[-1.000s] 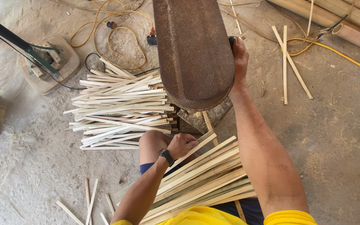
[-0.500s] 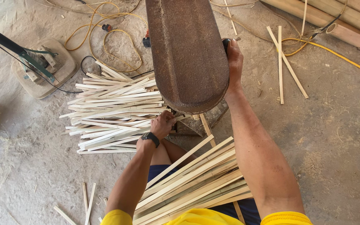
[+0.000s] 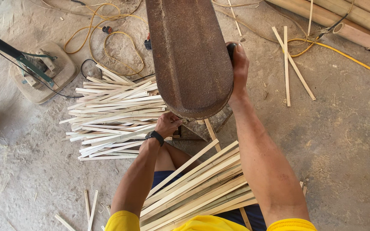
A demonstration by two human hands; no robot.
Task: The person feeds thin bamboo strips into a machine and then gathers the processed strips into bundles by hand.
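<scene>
A rusty brown metal machine cover fills the top middle. My right hand is closed around a black handle at the cover's right side. My left hand, with a black watch on the wrist, sits just under the cover's near edge with its fingers curled. It touches the right end of a heap of pale bamboo strips on the floor. Whether it holds a strip is hidden. A bundle of longer bamboo strips lies across my lap.
A fan base with a green stand is at the left, and yellow cables loop on the dusty floor. Bamboo poles lie at the top right, with loose strips nearby and a few more at the bottom left.
My left hand left the bundle on my lap and moved up and forward to the machine's near edge. My right hand stayed on the handle.
</scene>
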